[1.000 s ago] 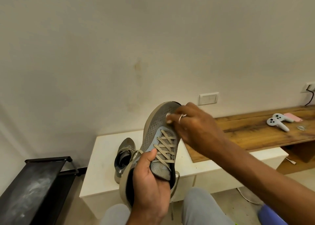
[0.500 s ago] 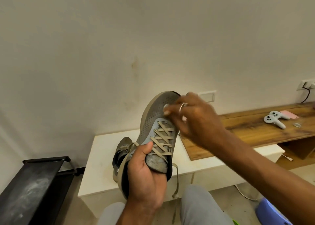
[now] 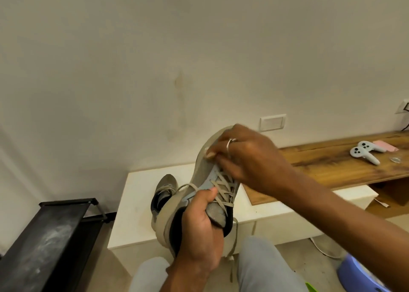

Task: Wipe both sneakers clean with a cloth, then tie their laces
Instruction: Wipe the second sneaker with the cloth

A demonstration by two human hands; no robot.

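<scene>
My left hand (image 3: 199, 229) grips a grey-beige sneaker (image 3: 202, 174) by its heel and tongue, holding it toe-up over my lap. Its beige laces (image 3: 223, 187) are crossed, and the loose ends hang down by my knees. My right hand (image 3: 250, 161) is bunched on the toe area, above the laces. A small pale scrap, seemingly the cloth (image 3: 208, 155), shows at the fingertips, with the rest hidden under the hand. The second sneaker (image 3: 164, 187) rests on the low white cabinet (image 3: 137, 203), partly behind the held one.
A wooden shelf (image 3: 332, 165) lies on the cabinet at right, with two white controllers (image 3: 365, 153) and a pink item (image 3: 385, 145) on it. A black rack (image 3: 51, 232) stands at left. A blue stool (image 3: 358, 271) is at lower right. The wall is close behind.
My right hand has slid left across the toe to the sneaker's left edge. The shoe has tipped slightly in my left hand, and the view has shifted a little.
</scene>
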